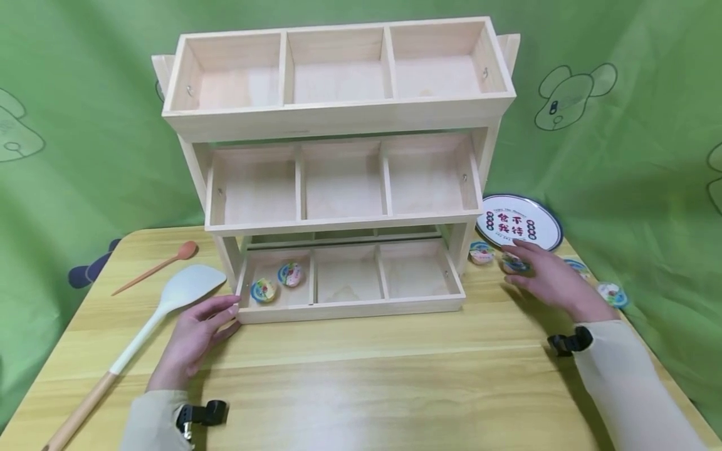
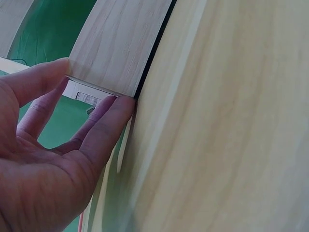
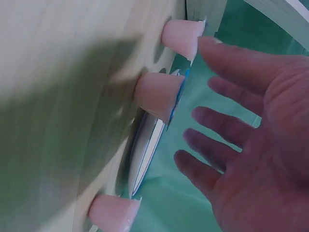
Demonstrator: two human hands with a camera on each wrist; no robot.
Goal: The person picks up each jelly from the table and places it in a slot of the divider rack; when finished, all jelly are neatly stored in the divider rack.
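A three-tier wooden rack [image 1: 338, 122] stands on the table, each tier a tray with 3 compartments. Two jelly cups [image 1: 263, 290] lie in the left compartment of the bottom tray [image 1: 350, 311]. My left hand [image 1: 194, 335] touches that tray's left front corner with its fingertips; the left wrist view shows the fingers spread along the tray's end [image 2: 118, 48]. To the right, my right hand [image 1: 549, 279] hovers with spread fingers above a jelly cup [image 1: 514, 264]. In the right wrist view, a gap separates the fingers from the nearest jelly cup [image 3: 157, 94].
Another jelly cup [image 1: 481, 253] sits by the rack's right leg, and one more [image 1: 612, 294] near the table's right edge. A white plate [image 1: 507, 219] lies behind them. On the left rest a white spatula [image 1: 188, 288] with wooden handle and a small orange spoon [image 1: 186, 250].
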